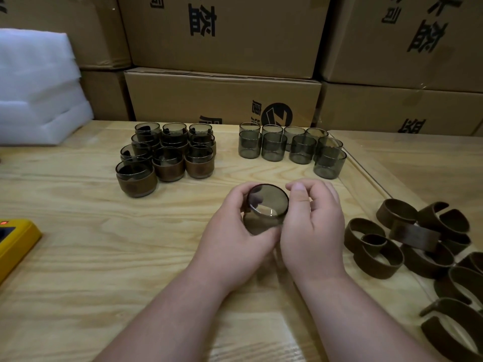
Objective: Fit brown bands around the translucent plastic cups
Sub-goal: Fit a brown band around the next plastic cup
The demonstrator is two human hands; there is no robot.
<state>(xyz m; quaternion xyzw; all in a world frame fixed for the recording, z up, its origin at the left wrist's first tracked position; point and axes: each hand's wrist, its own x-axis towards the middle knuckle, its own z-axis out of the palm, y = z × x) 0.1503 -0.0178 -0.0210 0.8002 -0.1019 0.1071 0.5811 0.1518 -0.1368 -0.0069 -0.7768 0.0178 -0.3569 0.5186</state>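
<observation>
Holding one cup (pixel 265 209) at centre frame, both hands (pixel 236 231) (pixel 312 228) curled round it. Banded cups (pixel 167 155) upper left; about nine bare cups (pixel 290 148) upper centre, loose bands (pixel 407 246) right remain.

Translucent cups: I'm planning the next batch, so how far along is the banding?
Done: a stacked cluster of smoky translucent plastic cups wearing brown bands sits at the far left of the wooden table. In hand: the left hand and right hand grip one bare smoky cup, tilted, no band visible on it. Left: a group of bare cups behind, and a pile of loose brown bands at right.
</observation>
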